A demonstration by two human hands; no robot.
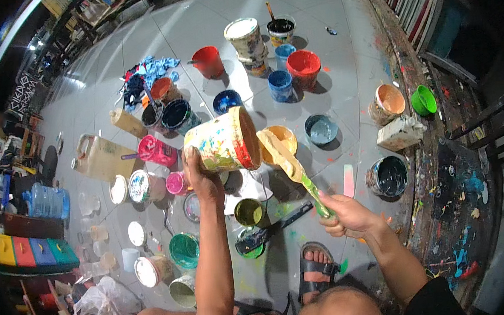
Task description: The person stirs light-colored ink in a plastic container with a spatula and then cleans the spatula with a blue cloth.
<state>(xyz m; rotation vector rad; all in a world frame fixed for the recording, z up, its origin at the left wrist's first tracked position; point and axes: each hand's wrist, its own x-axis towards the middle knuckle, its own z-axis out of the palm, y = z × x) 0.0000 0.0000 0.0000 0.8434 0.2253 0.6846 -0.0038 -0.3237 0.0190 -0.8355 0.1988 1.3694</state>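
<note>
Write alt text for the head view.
A person's left hand holds a paint-spattered tub tipped sideways; the right hand grips a green-handled, paint-coated spatula-like tool near its mouth. Pots in many colours stand around on a grey tiled floor.

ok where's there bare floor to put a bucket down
Mostly bare floor lies between the grey-blue tub and the white container, and another patch stretches beyond the blue rags. It's crowded on the left, around the pink tub and beige jug.
</note>
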